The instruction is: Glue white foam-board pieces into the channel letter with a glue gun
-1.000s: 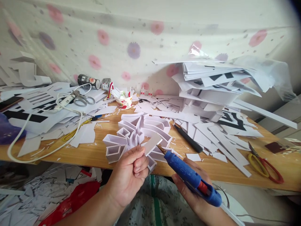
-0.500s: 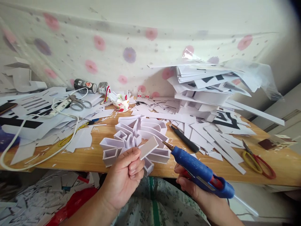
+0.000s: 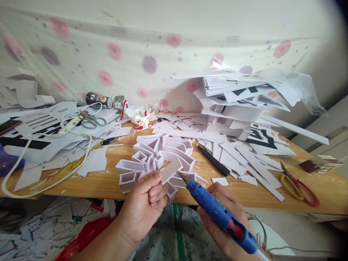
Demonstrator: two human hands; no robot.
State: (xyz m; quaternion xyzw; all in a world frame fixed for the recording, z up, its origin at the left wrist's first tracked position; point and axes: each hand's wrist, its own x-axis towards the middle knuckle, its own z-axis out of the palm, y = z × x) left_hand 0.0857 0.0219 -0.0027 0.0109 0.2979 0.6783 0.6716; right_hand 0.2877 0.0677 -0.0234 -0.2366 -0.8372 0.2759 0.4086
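The left hand [image 3: 146,204] pinches a flat white card strip [image 3: 171,169] between thumb and fingers. The right hand [image 3: 225,217] is wrapped around a blue plastic glue gun [image 3: 220,214], its nozzle just beside the strip.

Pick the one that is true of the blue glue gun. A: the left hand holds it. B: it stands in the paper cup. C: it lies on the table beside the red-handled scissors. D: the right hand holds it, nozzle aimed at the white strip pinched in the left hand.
D: the right hand grips the blue glue gun, its nozzle close to the white strip held by the left hand.
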